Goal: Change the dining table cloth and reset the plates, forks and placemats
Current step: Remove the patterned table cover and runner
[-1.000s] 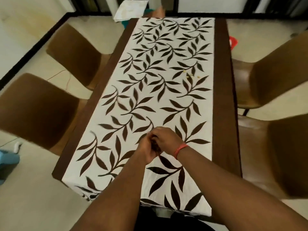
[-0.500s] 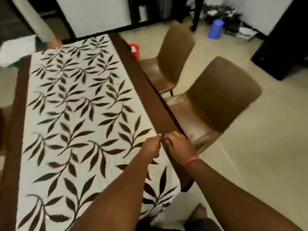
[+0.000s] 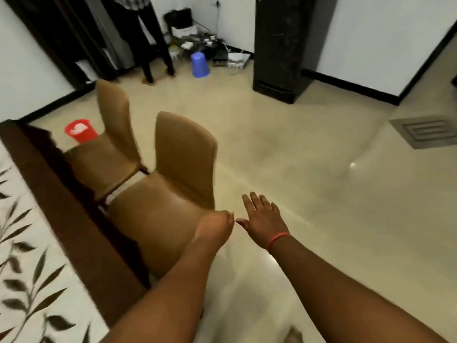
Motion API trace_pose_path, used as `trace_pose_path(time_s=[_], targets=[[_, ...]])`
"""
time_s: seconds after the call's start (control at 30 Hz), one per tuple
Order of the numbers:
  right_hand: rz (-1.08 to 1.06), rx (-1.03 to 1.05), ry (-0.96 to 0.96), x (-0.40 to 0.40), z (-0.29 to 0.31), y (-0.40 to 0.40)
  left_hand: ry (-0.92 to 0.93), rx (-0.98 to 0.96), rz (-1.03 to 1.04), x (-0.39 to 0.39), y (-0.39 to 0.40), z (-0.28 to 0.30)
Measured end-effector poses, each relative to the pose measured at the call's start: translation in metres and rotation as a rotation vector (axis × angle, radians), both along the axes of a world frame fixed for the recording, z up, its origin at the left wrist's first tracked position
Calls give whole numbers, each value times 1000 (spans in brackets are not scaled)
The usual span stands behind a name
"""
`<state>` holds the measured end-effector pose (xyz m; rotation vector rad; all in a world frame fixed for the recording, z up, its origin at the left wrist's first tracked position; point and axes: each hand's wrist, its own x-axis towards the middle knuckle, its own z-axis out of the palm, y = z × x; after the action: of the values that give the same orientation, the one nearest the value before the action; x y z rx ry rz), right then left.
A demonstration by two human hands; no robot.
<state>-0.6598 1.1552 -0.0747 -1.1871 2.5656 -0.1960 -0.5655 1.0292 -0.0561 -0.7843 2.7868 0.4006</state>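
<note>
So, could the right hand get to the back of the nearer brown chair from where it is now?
Probably yes. The right hand is open over bare floor just right of the nearer chair, and nothing lies between them. The left hand sits beside it, lower left, not across that path.

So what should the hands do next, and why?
Probably turn back and take hold of the leaf-patterned cloth. It lies on the table, while the right hand is spread open and the left hand appears to hold nothing, both off beside the near chair.
</note>
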Motion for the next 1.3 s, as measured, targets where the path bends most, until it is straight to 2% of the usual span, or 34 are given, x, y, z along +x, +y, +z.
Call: trace_pose_path(time_s=[0.2, 0.43, 0.67, 0.83, 1.1, 1.3], targets=[[-151, 91, -57, -124, -7, 98, -44, 11, -61, -133, 73, -1], [-154, 109, -110, -236, -29, 60, -66, 1, -41, -255, 43, -25], [-195, 159, -81, -397, -31, -24, -85, -8, -166, -432, -42, -33], [-198, 146, -67, -498, -10, -99, -78, -16, -157, -525, -114, -19], [-59, 176, -67, -636, -24, -217, -126, -37, -57, -639, -224, -31], [201, 167, -87, -723, -19, -350, -182, -21, 192, -685, -335, -18]])
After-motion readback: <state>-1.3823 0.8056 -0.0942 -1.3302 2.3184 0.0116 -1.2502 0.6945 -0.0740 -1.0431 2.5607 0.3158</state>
